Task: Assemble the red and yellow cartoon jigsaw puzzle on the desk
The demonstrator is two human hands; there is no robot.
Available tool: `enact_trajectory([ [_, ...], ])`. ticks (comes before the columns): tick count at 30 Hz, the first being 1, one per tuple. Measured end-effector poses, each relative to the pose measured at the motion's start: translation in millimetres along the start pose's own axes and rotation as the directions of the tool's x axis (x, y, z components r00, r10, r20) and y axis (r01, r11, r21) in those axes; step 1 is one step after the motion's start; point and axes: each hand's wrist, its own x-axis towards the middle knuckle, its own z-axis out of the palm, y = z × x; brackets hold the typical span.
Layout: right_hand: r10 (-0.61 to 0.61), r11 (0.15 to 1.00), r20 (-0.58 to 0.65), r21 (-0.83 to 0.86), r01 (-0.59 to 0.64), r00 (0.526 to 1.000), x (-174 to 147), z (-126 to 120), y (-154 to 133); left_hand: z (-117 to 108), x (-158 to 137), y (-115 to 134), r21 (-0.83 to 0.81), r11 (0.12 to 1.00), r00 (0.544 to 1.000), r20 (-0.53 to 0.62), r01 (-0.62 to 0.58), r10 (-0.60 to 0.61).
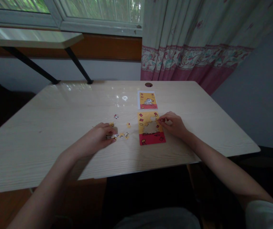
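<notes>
A jigsaw puzzle [151, 139], yellow above and red below, lies on the table with gaps in its middle and upper right. My right hand [173, 123] is at its right edge, thumb and fingers pinched together; what they hold, if anything, is hidden. To the left, my left hand [103, 135] rests low over loose pieces, thumb and fingers apart around a white puzzle piece [116, 136]. Beside it lie yellow pieces [121, 135], and farther back are a yellow piece [128, 125] and a white and red piece [116, 116].
Behind the puzzle lies a picture card [148, 99] showing a white animal on yellow and red. The pale wooden table [62, 108] has a round cable hole [148, 85] at the back. A raised shelf [36, 38] on black legs stands back left; a curtain [186, 47] hangs behind.
</notes>
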Motion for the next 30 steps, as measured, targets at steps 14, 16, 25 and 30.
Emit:
enact_trajectory([
  [14, -0.034, 0.999, -0.014, 0.017, 0.034, 0.999, -0.5, 0.0, -0.2, -10.8, 10.9, 6.0, -0.010, 1.000, 0.999, 0.032, -0.024, 0.024],
  [16, -0.028, 0.999, -0.006, 0.020, 0.028, 1.000, -0.5, -0.5, -0.7, -10.9, 9.1, 6.8, -0.024, 0.998, 0.998, 0.005, -0.063, 0.063],
  [25, -0.033, 0.997, 0.027, 0.066, 0.031, 0.999, 0.8, 1.1, -5.0, -6.9, 21.8, 16.4, 0.056, 0.997, 0.952, -0.300, -0.047, 0.062],
  [30, -0.056, 0.990, 0.123, 0.136, 0.039, 0.991, 1.3, 8.2, -15.1, 4.5, 59.9, 47.2, 0.051, 0.950, 0.897, -0.318, -0.308, 0.308],
])
